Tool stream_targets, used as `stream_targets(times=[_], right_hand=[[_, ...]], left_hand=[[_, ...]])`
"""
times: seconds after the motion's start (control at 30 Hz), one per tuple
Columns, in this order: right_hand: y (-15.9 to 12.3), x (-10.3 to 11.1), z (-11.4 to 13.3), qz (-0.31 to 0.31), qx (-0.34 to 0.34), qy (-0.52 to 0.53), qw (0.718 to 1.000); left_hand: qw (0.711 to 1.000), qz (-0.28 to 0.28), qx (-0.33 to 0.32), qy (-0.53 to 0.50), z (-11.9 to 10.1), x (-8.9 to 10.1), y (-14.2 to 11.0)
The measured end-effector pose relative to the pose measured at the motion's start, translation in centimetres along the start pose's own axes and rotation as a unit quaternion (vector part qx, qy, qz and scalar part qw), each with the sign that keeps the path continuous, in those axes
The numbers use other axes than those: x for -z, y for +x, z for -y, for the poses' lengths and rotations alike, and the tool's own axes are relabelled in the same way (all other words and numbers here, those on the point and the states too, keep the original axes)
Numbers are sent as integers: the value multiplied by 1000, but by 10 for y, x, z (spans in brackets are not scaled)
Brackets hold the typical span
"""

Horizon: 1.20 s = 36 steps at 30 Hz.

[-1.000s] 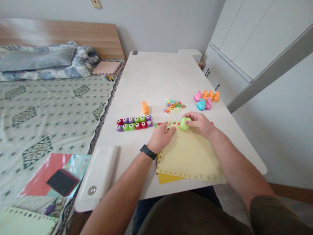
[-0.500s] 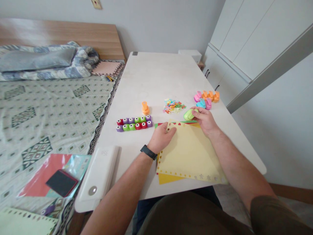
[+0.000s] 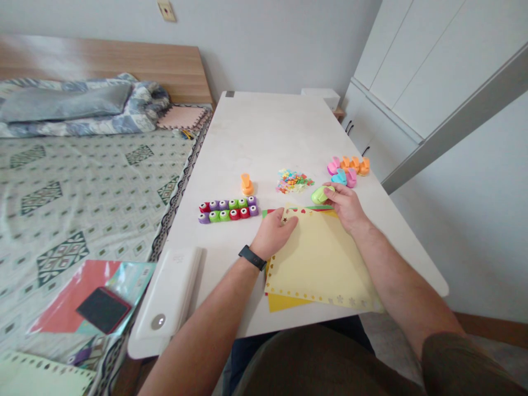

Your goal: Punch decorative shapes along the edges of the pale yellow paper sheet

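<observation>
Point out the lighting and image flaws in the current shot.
Head view: soft, diffuse light, with a pale sheen on the headboard and glare on the plastic sleeve; head view: a faint shadow right of the white device; head view: small paper cut-outs look smeary, their shapes hard to read.

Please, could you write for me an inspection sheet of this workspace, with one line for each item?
Surface: white table, looks dry.
Job's things: pale yellow sheet with holes along its edges, over coloured sheets; green punch, in the right hand.
Clutter: pile of paper cutouts; two rows of small punches; single orange punch; punch cluster; long white case.
Hands: right grips the punch; left hand rests on the sheet.
Cables: nothing seen.
Surroundings: bed at left, white cabinets at right.
</observation>
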State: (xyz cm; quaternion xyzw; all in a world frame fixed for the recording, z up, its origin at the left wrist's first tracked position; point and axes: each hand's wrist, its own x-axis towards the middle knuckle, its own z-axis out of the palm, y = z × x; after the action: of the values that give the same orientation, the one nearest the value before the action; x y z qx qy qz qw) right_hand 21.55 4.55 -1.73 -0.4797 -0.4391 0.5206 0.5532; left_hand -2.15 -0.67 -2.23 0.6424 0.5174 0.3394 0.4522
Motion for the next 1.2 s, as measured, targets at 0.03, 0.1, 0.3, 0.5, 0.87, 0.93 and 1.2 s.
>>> stream_targets(times=[0.03,0.1,0.3,0.5,0.87,0.93,1.2], right_hand=[[0,0,-1,-1,1,2,1000],[1,0,-2,-6,5,0,1000],[5,6,6,-42,38,15,998],[9,19,25,-11,61,25,998],[3,31,31,-38,-12,63,997],[3,33,33,-44,-22,69,996],[8,45,46,-64,-75,68,993]], left_hand=[[1000,0,1,1,0,0,0],[1000,-1,0,8,0,0,0],[1000,-13,-8,27,-4,1,0],[1000,0,-7,8,-3,0,0],[1000,23,5,-3,0,0,1],[1000,23,9,-3,0,0,1],[1000,20,11,-3,-5,1,1]])
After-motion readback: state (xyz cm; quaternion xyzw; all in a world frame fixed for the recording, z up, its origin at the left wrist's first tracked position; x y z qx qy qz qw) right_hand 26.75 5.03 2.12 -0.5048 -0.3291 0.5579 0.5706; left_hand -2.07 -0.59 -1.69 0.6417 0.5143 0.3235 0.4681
